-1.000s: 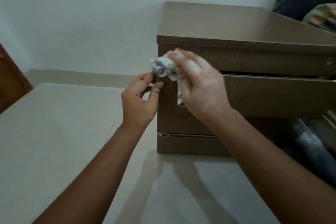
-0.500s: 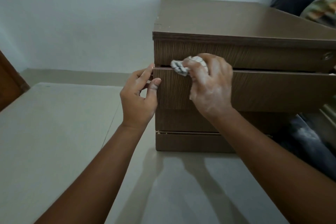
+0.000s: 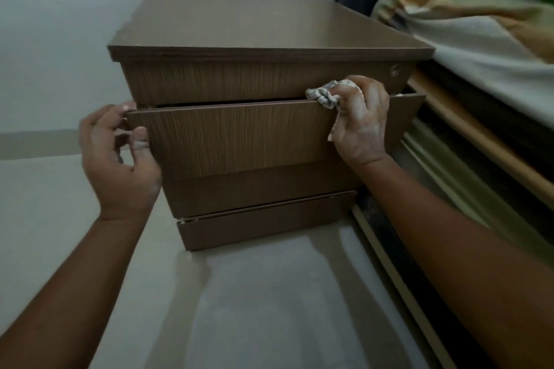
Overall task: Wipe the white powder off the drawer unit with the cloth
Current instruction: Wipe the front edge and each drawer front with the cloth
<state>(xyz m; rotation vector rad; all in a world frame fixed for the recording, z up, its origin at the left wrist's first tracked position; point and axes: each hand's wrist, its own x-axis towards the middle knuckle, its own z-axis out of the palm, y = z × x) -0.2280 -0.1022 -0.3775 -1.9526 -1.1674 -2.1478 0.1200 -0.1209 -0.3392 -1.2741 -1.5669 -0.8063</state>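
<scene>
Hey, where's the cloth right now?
In the head view, the cloth is bunched in the right hand, pressed on the top edge of the pulled-out drawer front near its right end, just below the unit's top panel.

Bare forearms, no sleeves; white powder on right hand (image 3: 361, 123) & left thumb.

Both arms reach forward. The left hand (image 3: 120, 156) pinches with thumb and fingers. The right hand (image 3: 361, 123) is a closed, powdery fist.

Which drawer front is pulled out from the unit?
The middle drawer, held by both hands; a dark gap shows above it. The top drawer and bottom drawer sit further back.
</scene>
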